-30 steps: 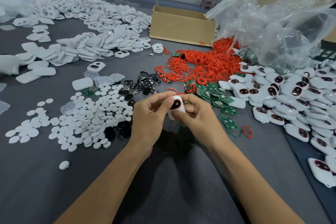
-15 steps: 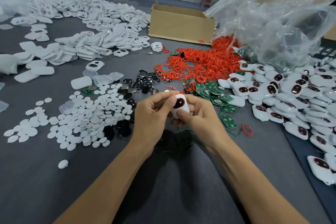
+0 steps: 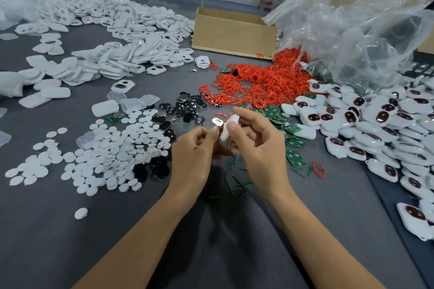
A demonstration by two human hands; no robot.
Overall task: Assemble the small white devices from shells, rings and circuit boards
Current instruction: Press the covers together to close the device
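Note:
My right hand (image 3: pixel 258 145) pinches a small white device shell (image 3: pixel 229 128), turned edge-on above the table's middle. My left hand (image 3: pixel 195 152) has its fingertips against the shell's left side, with its fingers curled. Red rings (image 3: pixel 258 82) lie heaped behind the hands. Green circuit boards (image 3: pixel 285 128) are spread to the right of them. Finished white devices (image 3: pixel 366 124) with dark windows are piled at the right. Empty white shells (image 3: pixel 117 54) cover the far left.
White round discs (image 3: pixel 112 155) and black oval inserts (image 3: pixel 187 110) lie left of my hands. A cardboard box (image 3: pixel 232 33) stands at the back. A big clear plastic bag (image 3: pixel 352 19) bulges at the back right. A loose red ring (image 3: pixel 318 168) lies at the right.
The shell has been turned from facing me, dark window up, to edge-on. Both hands have shifted slightly to the right, and my right hand has lifted.

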